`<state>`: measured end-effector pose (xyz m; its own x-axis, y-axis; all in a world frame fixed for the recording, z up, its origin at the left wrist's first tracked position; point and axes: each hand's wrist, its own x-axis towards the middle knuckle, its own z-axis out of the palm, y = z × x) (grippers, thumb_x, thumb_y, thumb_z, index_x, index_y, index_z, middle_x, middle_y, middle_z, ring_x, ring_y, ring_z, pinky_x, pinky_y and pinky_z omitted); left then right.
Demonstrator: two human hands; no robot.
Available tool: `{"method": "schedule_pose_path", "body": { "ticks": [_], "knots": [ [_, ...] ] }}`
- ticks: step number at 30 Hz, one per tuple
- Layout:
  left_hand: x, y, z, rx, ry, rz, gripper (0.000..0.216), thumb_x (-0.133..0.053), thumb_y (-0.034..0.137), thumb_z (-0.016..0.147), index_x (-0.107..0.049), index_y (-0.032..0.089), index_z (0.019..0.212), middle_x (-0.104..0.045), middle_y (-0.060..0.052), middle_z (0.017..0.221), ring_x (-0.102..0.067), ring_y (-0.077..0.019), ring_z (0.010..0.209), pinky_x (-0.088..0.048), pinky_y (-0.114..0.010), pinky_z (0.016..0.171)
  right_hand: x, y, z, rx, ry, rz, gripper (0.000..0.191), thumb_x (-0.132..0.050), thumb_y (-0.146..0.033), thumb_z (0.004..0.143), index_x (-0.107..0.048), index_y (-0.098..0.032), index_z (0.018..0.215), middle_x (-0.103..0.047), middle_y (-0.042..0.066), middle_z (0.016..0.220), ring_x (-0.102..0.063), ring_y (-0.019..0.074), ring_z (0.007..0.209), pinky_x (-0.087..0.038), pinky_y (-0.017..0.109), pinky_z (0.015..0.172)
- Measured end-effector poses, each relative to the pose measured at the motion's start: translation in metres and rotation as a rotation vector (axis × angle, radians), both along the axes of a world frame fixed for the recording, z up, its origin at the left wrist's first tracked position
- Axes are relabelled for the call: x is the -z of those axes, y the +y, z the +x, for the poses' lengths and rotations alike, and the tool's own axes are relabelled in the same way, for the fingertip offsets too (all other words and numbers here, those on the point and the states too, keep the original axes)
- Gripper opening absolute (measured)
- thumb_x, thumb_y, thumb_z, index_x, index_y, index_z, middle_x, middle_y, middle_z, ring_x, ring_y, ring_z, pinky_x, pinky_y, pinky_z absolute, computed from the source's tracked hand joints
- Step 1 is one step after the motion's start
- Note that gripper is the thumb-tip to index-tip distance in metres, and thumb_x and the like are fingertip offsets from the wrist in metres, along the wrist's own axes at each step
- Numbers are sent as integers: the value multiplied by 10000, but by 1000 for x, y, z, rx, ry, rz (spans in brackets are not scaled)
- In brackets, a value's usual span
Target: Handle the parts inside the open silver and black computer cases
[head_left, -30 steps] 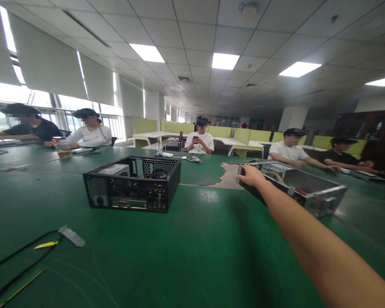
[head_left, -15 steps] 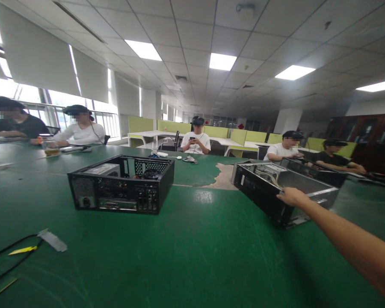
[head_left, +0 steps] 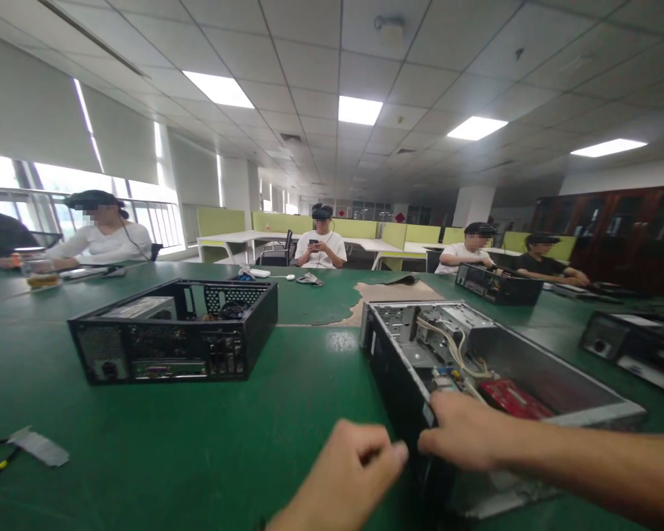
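Observation:
An open computer case (head_left: 536,372) with grey metal walls, cables and a red card inside lies on the green table (head_left: 210,442), right in front of me. My right hand (head_left: 465,436) is closed over the case's near top edge at the front corner. My left hand (head_left: 346,476) is curled into a loose fist just left of that corner, its fingertips almost touching the black front panel, with nothing visible in it. A second, black open computer case (head_left: 171,339) stands further left on the table.
Two more cases sit at the right: a black one (head_left: 498,284) by seated people and another (head_left: 636,346) at the edge. A strip of tape (head_left: 38,446) and cables lie near left. A glass (head_left: 40,271) stands far left. Several people sit around the table.
The grey case has come much closer to me, with my right hand gripping its edge. My left hand has come into view at the bottom. The view has shifted, so the black case appears further left.

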<state>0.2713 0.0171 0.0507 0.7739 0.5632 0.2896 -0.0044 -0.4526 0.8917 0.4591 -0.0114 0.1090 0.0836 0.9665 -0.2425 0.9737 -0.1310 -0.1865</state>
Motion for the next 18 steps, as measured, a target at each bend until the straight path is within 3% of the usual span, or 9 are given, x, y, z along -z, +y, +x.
{"method": "schedule_pose_path", "body": {
  "ticks": [2, 3, 5, 8, 10, 13, 15, 18],
  "knots": [
    [-27, 31, 14, -164, 21, 232, 367, -411, 421, 909, -575, 173, 694, -522, 4, 669, -481, -142, 666, -405, -293, 648, -15, -30, -27, -38, 165, -100, 305, -542, -408, 714, -678, -175, 858, -684, 83, 799, -628, 193, 673, -444, 262, 529],
    [-37, 42, 21, -180, 60, 384, 342, -398, 391, 919, -599, 167, 757, -566, -8, 732, -496, -145, 726, -399, -293, 705, -22, -38, -34, -69, 202, -152, 336, -537, -467, 725, -678, -184, 837, -678, 73, 763, -616, 187, 639, -437, 263, 507],
    [-45, 54, 30, -80, 199, 670, 320, -386, 351, 926, -629, 162, 837, -620, -28, 811, -513, -146, 780, -386, -290, 766, -34, -41, -33, -175, 268, -270, 437, -473, -576, 770, -672, -186, 773, -659, 61, 711, -600, 173, 614, -448, 272, 529],
    [-38, 56, 31, 80, 384, 884, 394, -395, 336, 916, -604, 153, 636, -576, -20, 610, -478, -129, 629, -386, -283, 718, -36, -13, 0, -322, 456, -399, 463, -376, -529, 865, -652, -175, 753, -644, 36, 712, -596, 126, 636, -465, 254, 625],
    [-33, 56, 28, 107, 414, 934, 438, -404, 318, 909, -539, 157, 525, -518, -6, 517, -432, -117, 561, -381, -278, 691, -24, 12, 30, -330, 383, -296, 384, -414, -439, 872, -652, -154, 776, -641, 33, 712, -588, 119, 634, -454, 249, 625],
    [-32, 56, 23, 157, 409, 937, 443, -414, 309, 911, -502, 163, 502, -522, 7, 512, -411, -107, 547, -379, -270, 698, 5, 40, 59, -335, 0, 44, 261, -509, -357, 813, -671, -152, 824, -660, 50, 754, -600, 164, 699, -441, 279, 645],
    [-35, 54, 19, 159, 422, 932, 434, -419, 309, 914, -493, 165, 511, -533, 11, 523, -421, -109, 566, -379, -269, 716, 23, 46, 65, -349, -157, 200, 248, -543, -354, 785, -669, -178, 905, -678, 67, 863, -619, 204, 803, -446, 306, 694],
    [-40, 46, 3, 113, 465, 924, 396, -449, 311, 904, -487, 170, 535, -549, 14, 549, -448, -117, 604, -382, -278, 747, 43, 49, 55, -409, -285, 257, 274, -558, -364, 773, -658, -186, 955, -678, 99, 961, -631, 246, 889, -463, 340, 728]
  ]
}}
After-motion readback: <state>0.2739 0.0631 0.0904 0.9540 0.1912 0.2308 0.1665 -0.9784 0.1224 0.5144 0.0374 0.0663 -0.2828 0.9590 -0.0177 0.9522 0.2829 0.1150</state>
